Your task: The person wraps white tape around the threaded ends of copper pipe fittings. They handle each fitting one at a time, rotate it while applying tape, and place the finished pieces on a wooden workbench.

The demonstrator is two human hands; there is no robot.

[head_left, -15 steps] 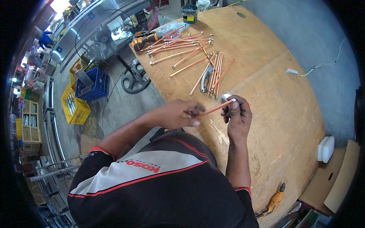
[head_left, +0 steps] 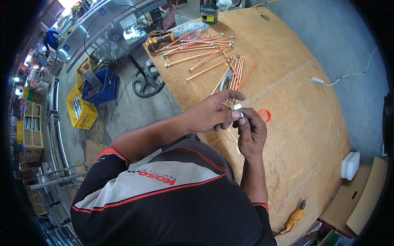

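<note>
My two hands meet over the near edge of the wooden table. The thumb and curled fingers of my left hand pinch at the silver end fitting of a copper tube, with the index finger stretched out. My right hand is closed round the same fitting from the right. The tube's shaft is hidden behind my hands. A small white roll, perhaps of tape, shows just above the fingertips; which hand holds it I cannot tell. An orange ring lies on the table beside my right hand.
Beyond my hands lie several copper tubes with end fittings and a grey utility knife. An orange power tool and a dark bucket stand farther back. A yellow drill rests near right; a fan stands left.
My left hand has moved right and up to meet my right hand at the tube's fitting. My right hand has shifted slightly left and down, uncovering the orange ring. The tube's shaft has gone from sight.
</note>
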